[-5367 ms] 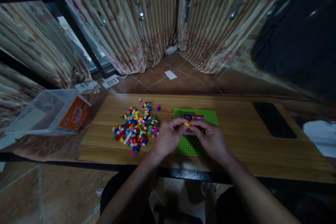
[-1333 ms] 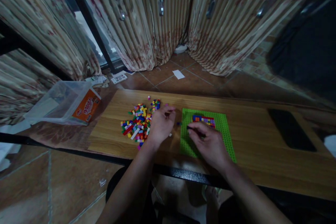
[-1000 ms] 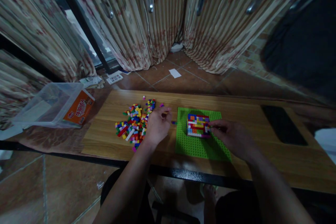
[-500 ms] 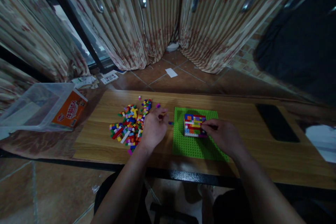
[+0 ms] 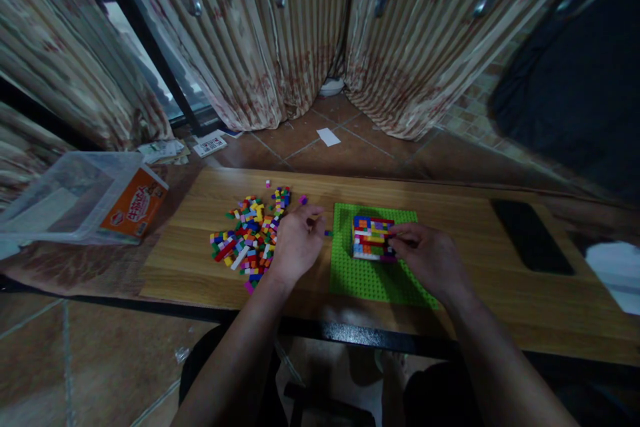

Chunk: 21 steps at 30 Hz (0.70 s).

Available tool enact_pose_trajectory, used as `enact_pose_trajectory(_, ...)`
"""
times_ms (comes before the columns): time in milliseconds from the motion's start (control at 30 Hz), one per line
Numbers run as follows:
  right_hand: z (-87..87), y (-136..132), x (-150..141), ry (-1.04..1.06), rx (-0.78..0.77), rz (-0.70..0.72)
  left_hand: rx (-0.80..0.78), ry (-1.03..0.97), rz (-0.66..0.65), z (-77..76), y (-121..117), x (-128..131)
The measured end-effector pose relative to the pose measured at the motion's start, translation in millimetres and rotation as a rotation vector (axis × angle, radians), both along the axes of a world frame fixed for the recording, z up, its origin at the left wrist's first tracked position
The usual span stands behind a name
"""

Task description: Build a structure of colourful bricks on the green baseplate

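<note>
A rectangular block of multicoloured building bricks (image 5: 369,238) sits on a green studded baseplate (image 5: 345,280). At the block's right edge is my right hand (image 5: 430,255), thumb and fingertips pinched together against its top. Whatever lies between those fingertips is too small to make out. My left hand (image 5: 300,243) hovers beside a heap of loose bricks (image 5: 255,230), its fingers curled in and thumb close to them; any piece in it is hidden. A small dark brick (image 5: 328,233) lies between this hand and the baseplate.
A clear plastic box (image 5: 75,193) with an orange label stands left of the wooden table (image 5: 175,260). On the table's right side lies a black phone-like slab (image 5: 531,235). Single bricks, one purple (image 5: 303,200), sit behind the heap. White paper (image 5: 613,273) is at the far right.
The whole view has shifted slightly. My left hand's fingers look more drawn together. My right hand stays at the block's right edge, its fingertips slightly shifted.
</note>
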State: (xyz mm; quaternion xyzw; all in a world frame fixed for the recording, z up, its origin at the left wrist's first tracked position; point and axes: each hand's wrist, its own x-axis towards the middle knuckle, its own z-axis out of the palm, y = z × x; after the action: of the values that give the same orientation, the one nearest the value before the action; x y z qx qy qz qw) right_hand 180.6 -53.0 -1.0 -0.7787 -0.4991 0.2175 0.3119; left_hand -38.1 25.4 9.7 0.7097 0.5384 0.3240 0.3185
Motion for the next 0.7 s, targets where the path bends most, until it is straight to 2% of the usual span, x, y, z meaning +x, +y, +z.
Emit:
enact_pose_trajectory(400,-2.3,1,-2,-0.004,0.016,-0.028,0.002,0.044,-0.038,-2.0,-2,1)
enact_pose_trajectory(700,-3.8,2,1,0.011,0.016,0.022,0.072,0.401,-0.145,-10.6,-3,4)
